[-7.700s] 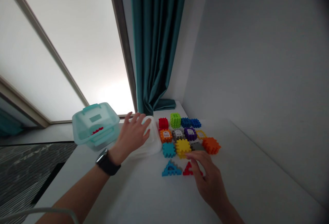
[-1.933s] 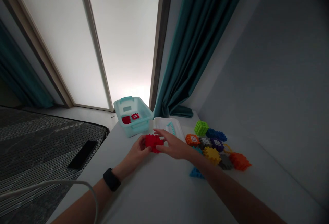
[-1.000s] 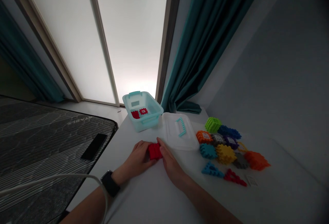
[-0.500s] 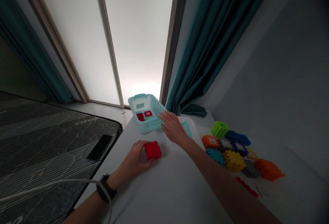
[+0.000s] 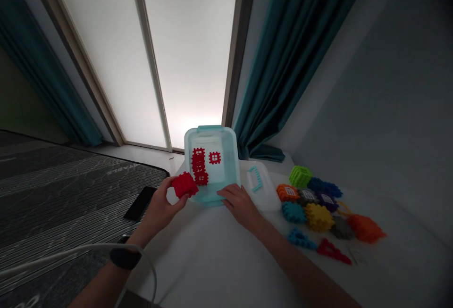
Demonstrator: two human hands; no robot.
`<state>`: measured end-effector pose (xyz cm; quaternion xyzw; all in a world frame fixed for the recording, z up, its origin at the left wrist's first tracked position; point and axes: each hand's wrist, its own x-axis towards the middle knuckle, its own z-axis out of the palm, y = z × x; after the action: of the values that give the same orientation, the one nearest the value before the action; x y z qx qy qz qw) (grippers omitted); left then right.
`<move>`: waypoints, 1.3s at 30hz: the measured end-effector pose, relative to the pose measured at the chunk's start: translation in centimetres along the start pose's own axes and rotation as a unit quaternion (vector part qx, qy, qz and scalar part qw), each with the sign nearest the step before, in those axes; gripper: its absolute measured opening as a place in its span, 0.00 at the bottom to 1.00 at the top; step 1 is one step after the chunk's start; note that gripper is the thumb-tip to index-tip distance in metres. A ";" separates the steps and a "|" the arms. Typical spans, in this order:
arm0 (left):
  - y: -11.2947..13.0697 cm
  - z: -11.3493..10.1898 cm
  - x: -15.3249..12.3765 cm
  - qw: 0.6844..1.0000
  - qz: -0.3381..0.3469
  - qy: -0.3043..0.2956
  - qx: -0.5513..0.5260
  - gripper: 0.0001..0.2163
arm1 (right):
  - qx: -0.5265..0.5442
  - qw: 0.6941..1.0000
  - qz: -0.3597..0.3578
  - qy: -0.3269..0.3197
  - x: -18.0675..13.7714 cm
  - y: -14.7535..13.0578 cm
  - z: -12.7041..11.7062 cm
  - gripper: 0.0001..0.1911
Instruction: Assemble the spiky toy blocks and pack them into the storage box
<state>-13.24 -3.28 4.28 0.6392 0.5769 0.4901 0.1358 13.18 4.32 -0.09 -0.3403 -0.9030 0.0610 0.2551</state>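
Left hand [image 5: 159, 211]: fingertips hidden behind red block [image 5: 185, 185].
Lid [image 5: 266, 195], center right: left side hidden behind box [image 5: 208, 195], right hand [image 5: 242, 205].
White piece [image 5: 359, 254], lower right: blurred, maybe a tile.
Gray object [image 5: 133, 300], lower left: cut by bottom edge.
Cable [image 5: 81, 248]: runs off left edge.

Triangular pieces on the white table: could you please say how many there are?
2: the blue triangle lies nearer the camera than the teal block; the red triangle lies right of the blue one. More could be hidden.
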 end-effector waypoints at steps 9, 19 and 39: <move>-0.5 1.5 -1.8 0.992 -0.016 -0.001 -0.127 0.19 | 0.010 1.000 0.005 -0.009 -2.1 -0.8 -0.2 0.13; -1.2 2.1 -2.6 0.992 0.021 0.005 -0.125 0.20 | -0.031 0.998 0.005 -0.046 -2.6 -1.7 -1.0 0.16; -1.1 2.3 -3.2 0.992 0.061 -0.016 -0.105 0.21 | -0.155 0.988 -0.009 0.008 5.2 -5.2 -1.6 0.20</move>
<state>-11.68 -4.82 0.84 0.6633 0.4795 0.5451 0.1815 7.61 3.62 4.92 -0.3683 -0.9025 -0.0846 0.2069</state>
